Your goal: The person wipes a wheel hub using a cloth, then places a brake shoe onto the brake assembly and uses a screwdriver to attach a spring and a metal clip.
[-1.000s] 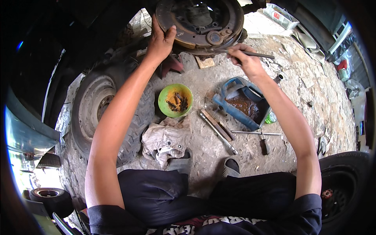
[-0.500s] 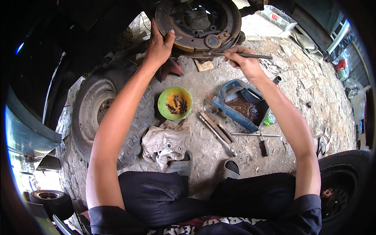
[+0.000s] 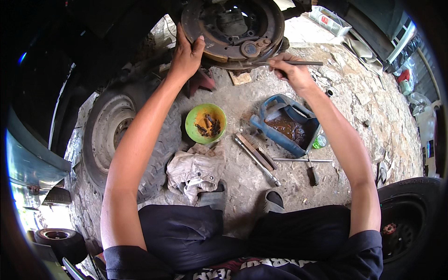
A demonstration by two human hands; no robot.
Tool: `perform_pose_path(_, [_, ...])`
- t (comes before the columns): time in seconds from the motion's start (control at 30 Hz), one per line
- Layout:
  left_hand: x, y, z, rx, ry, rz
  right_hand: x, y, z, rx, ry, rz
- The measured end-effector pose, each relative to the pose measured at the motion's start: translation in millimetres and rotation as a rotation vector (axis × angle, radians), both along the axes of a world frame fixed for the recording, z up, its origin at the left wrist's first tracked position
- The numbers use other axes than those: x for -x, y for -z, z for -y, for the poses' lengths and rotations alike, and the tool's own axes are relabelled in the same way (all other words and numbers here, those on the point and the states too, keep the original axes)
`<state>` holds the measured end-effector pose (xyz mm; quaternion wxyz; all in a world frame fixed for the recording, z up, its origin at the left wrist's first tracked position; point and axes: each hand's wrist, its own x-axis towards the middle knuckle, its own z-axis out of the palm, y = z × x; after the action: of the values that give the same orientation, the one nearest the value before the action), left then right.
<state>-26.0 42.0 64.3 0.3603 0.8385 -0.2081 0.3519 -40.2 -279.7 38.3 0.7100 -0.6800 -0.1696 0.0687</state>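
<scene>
Brake [image 3: 224,44]: round, brown, rust-stained; 12 o'clock. Left hand [image 3: 187,58]: fingers grasping its 9 o'clock rim. Right hand [image 3: 291,74]: fingers clenched on dark rod [image 3: 305,63], at brake's 5 o'clock edge. Room: floor [image 3: 247,95] between brake and blue tub [image 3: 280,140], 5 o'clock.

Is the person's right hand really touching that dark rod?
Touching: the head view shows the right hand gripping the dark rod, one end jutting out rightward.
</scene>
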Motion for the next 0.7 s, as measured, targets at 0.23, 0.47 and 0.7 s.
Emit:
perform_pose_path(0.23, [-0.5,1.0,-5.0,0.009,0.009,-0.037,22.0,2.9,-41.3,-0.041,-0.041,-0.029])
perform_pose_path(0.47, [-0.6,-1.3,-0.7,0.000,0.021,-0.040,5.4,-0.3,3.4,-0.024,0.020,-0.041])
perform_pose_path(0.7, [1.5,2.6,-0.8,0.020,0.006,-0.017,31.0,-0.2,-54.3,-0.096,0.073,-0.156])
